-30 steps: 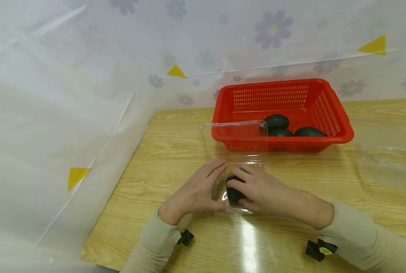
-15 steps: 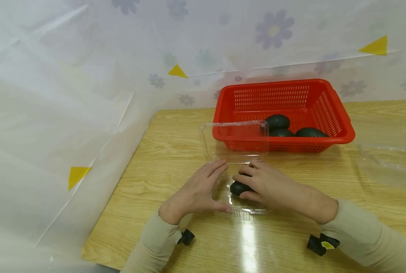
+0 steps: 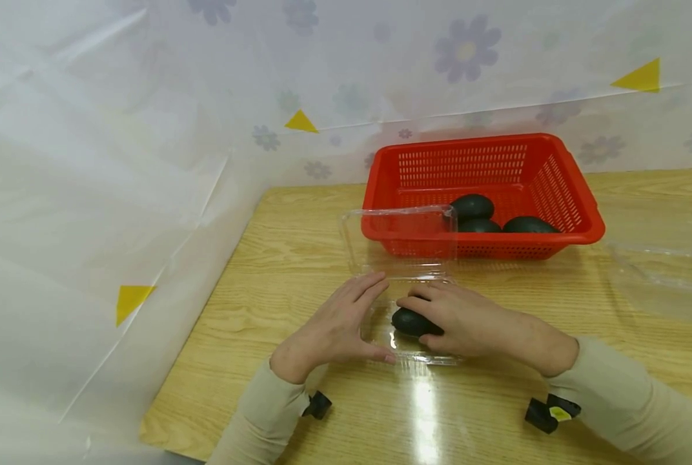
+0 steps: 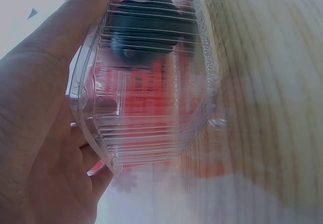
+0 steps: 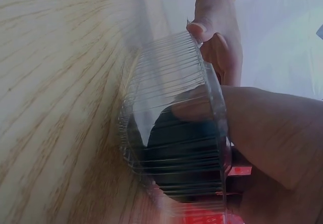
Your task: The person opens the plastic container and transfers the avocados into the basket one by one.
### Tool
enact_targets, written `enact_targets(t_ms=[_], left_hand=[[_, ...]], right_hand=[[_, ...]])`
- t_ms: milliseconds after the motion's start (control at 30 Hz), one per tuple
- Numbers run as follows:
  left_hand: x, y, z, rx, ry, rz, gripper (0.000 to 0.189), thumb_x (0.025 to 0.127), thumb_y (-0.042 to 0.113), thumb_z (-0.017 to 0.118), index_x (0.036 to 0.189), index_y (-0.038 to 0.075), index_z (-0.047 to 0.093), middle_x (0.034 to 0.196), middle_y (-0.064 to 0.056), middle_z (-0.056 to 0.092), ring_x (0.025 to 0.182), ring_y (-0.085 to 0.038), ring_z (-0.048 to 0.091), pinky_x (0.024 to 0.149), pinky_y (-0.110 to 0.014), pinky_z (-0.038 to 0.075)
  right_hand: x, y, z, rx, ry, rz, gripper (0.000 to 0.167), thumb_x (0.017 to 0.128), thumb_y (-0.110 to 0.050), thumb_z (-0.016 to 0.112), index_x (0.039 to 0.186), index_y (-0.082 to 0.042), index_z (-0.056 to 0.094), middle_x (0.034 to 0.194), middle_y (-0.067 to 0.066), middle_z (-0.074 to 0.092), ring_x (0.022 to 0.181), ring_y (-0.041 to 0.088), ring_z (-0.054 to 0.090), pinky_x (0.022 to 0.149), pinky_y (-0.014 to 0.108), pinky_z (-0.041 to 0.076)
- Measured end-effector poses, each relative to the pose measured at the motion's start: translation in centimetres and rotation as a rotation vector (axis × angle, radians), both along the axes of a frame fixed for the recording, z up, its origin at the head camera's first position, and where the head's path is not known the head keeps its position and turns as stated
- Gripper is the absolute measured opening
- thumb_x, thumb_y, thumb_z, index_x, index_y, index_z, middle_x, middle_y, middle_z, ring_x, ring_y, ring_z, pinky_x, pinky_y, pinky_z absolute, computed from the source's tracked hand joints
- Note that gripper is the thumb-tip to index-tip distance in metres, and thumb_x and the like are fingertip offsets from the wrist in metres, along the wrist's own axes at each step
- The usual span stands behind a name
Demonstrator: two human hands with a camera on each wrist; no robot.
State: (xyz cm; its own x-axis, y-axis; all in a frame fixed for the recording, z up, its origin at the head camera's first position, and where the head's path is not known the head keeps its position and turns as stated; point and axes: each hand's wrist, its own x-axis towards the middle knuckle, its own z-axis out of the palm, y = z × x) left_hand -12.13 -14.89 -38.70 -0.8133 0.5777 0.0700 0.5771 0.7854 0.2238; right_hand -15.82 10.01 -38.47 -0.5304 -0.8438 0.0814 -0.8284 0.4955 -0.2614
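Note:
A dark green avocado (image 3: 412, 321) lies on its side in the base of a clear plastic clamshell box (image 3: 433, 359), its narrower end to the left. From the right, my right hand (image 3: 468, 320) grips it, fingers over the far side and thumb at the near side. My left hand (image 3: 334, 323) holds the box's left end, thumb at the near rim and fingertips at the far rim. Hinged up behind the base is the open lid (image 3: 395, 242). Through the ribbed wall in the right wrist view, the avocado (image 5: 184, 153) shows low in the box.
Behind the lid stands a red slotted basket (image 3: 578, 219) holding several more avocados (image 3: 472, 207). More clear plastic packaging (image 3: 665, 278) lies at the right. Light sheeting with yellow triangles borders the wooden table (image 3: 276, 245) at the left and back.
My right hand has shifted rightward in the box and turned the avocado from pointing toward me to lying crosswise. The left hand stays at the box's left end.

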Motion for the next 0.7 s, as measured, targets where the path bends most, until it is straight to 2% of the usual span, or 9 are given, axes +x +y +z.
enact_targets(t_ms=[333, 700], left_hand=[[0.0, 0.0, 0.0, 0.009, -0.01, 0.004, 0.115, 0.069, 0.069, 0.078, 0.155, 0.008, 0.031, 0.163, -0.005, 0.027, 0.15, -0.023, 0.026, 0.123, -0.041, 0.023], [0.0, 0.0, 0.0, 0.025, 0.001, 0.001, 0.114, 0.068, 0.068, 0.079, 0.154, 0.008, 0.033, 0.163, -0.004, 0.028, 0.15, -0.022, 0.027, 0.124, -0.04, 0.022]], right_hand=[[-0.2, 0.1, -0.4, -0.081, 0.02, 0.002, 0.06, 0.083, -0.031, 0.077, 0.137, -0.014, 0.057, 0.129, 0.005, 0.06, 0.118, 0.027, 0.058, 0.098, 0.05, 0.049], [0.2, 0.5, 0.9, -0.135, -0.029, -0.072, 0.063, 0.082, -0.034, 0.074, 0.14, -0.017, 0.055, 0.134, 0.006, 0.057, 0.115, 0.023, 0.059, 0.09, 0.043, 0.054]])
